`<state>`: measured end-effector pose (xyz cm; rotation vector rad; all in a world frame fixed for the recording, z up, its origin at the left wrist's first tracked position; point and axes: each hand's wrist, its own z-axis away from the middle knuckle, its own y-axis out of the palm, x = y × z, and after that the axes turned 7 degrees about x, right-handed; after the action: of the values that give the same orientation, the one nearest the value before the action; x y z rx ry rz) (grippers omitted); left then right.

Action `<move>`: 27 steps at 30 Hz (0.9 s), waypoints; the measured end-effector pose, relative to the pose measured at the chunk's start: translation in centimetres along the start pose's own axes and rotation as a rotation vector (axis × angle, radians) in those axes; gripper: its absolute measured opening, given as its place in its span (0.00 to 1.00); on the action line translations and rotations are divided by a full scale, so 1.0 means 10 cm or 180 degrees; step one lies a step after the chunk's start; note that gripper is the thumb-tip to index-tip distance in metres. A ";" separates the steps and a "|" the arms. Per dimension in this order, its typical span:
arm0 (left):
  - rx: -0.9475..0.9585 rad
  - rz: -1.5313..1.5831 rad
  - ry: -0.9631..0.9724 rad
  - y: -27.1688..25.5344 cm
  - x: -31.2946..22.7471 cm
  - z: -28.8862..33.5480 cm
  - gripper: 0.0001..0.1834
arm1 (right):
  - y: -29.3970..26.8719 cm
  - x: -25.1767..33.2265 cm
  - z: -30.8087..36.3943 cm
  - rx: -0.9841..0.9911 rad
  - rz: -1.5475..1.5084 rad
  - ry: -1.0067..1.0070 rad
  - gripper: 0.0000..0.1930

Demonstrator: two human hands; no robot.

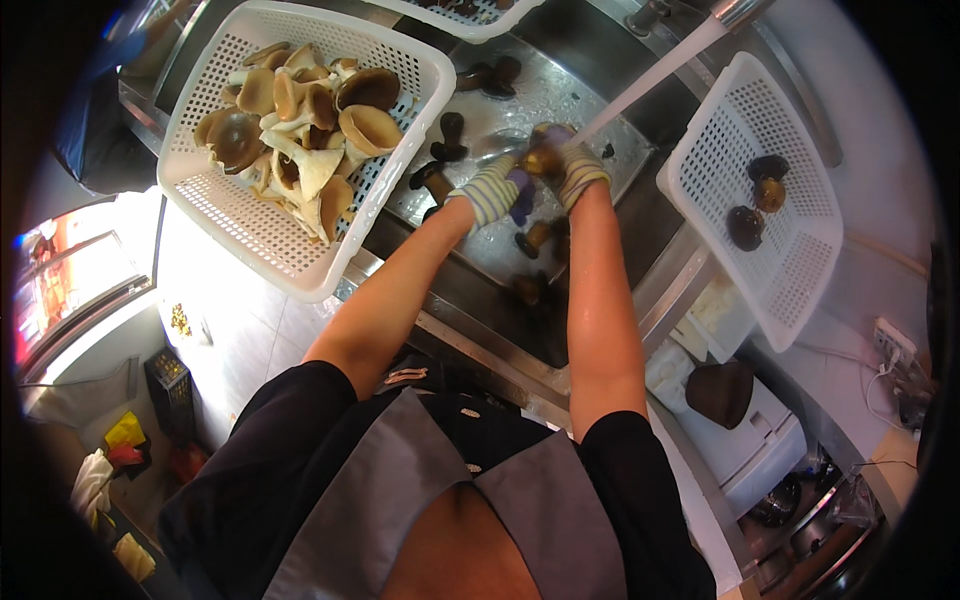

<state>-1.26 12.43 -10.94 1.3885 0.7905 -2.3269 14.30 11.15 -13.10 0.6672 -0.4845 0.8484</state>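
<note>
Brown mushroom [543,160] under running water [655,80], ~1 o'clock
R hand [578,172] curled round it; L hand [490,190] right up against it, but its grip's too blurry, can't tell how open. Dark mushrooms [452,128] loose in the metal sink [545,85] ~12 o'clock. White basket [235,215] ~10-11 w/ pile of pale mushrooms [312,168], 2nd white basket [785,285] ~2 w/ a few dark ones [745,228].

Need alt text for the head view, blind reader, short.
Gloved left hand and right hand hold a brown mushroom under running water in a steel sink scattered with dark mushrooms. At left, a heaped white basket of mushrooms; at right, a sparser white basket holding three dark caps.
</note>
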 end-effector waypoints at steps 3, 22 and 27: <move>0.0463 0.1960 -0.0234 -0.01 0.14 0.00 0.18 | -0.01 -0.03 -0.01 0.0205 -0.0452 0.0019 0.13; 0.0140 0.3924 -0.1612 0.11 -0.35 -0.46 0.13 | 0.30 0.30 0.64 0.0216 0.1964 -0.2925 0.14; -0.0072 0.4384 -0.1453 0.14 -0.49 -0.24 0.14 | 0.30 0.30 0.64 -0.0575 0.1516 -0.1024 0.17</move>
<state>3.54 12.68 -7.93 0.8170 -0.2764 -1.3561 12.80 9.63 -5.66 0.5280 -1.0261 1.1323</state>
